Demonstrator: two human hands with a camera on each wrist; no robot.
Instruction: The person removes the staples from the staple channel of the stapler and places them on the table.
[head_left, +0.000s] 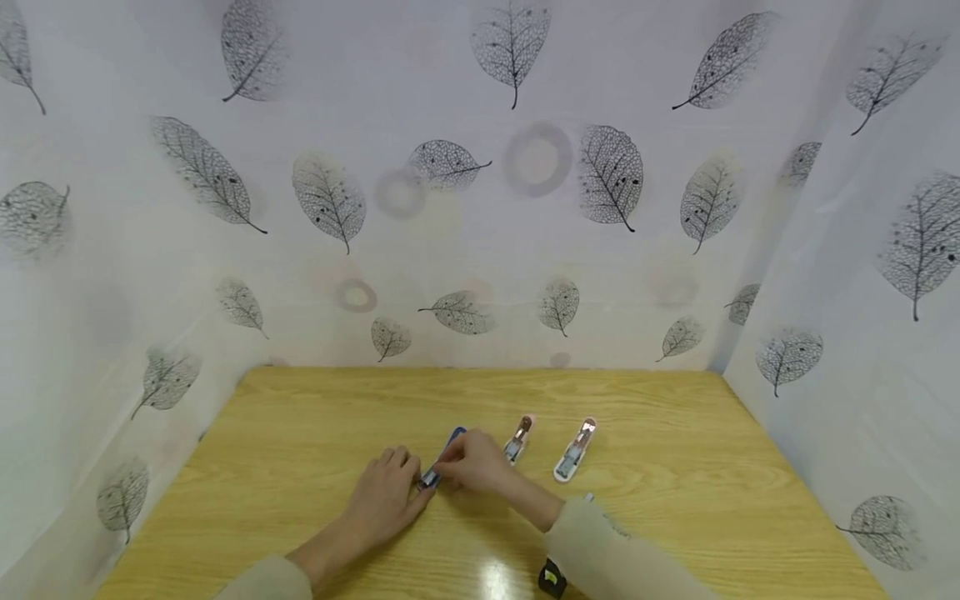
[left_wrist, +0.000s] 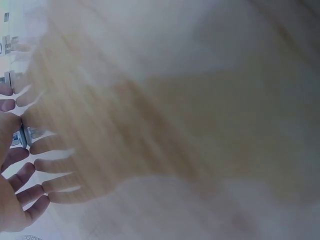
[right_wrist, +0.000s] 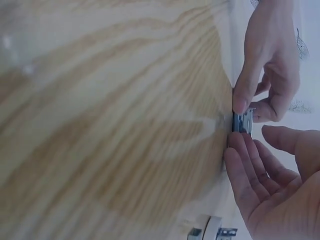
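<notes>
A slim blue-edged metal piece (head_left: 430, 478) lies aslant on the wooden table, seen between my two hands. My left hand (head_left: 381, 493) pinches its near end; in the right wrist view the left thumb (right_wrist: 241, 104) and forefinger stand on either side of it. From the right my right hand (head_left: 476, 462) reaches over the middle of the piece. In the right wrist view its fingers (right_wrist: 245, 155) are fairly straight, tips right at the blue piece (right_wrist: 242, 122), while the thumb (right_wrist: 280, 137) stands apart. The blue far end shows beyond the hand.
To the right lie a pink-edged metal piece (head_left: 519, 439), partly behind my right hand, and a white-edged one (head_left: 575, 450). A small black object (head_left: 552, 577) with a yellow-green patch sits near my right sleeve. Leaf-printed curtains (head_left: 480, 250) enclose the table (head_left: 675, 500) at back and sides.
</notes>
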